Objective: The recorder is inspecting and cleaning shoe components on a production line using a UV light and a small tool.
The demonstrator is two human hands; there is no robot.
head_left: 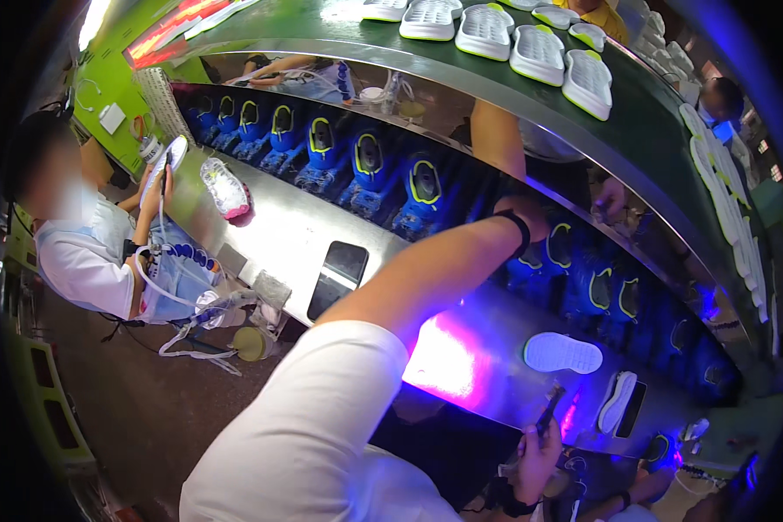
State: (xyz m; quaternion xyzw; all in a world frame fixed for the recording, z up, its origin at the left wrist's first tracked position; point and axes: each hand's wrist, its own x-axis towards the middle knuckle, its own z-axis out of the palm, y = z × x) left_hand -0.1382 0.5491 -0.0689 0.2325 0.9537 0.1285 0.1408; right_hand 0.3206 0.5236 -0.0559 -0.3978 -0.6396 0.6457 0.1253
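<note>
My left arm reaches across a metal bench to a row of blue-lit shoes. My left hand is over that row, beside a shoe with a bright yellow-green collar edge. Its fingers are in shadow, so what they touch is hidden. Low in front of me, my right hand is closed around the dark handle of a brush, bristles pointing up and away. Just beyond the brush lies a flat white shoe sole. Another white sole rests on its edge to the right.
A phone and a white-and-pink shoe lie on the bench. Overhead, a green-topped shelf carries several soles. At left a co-worker holds a shoe; another's hand shows at lower right. Pink-white light glares mid-bench.
</note>
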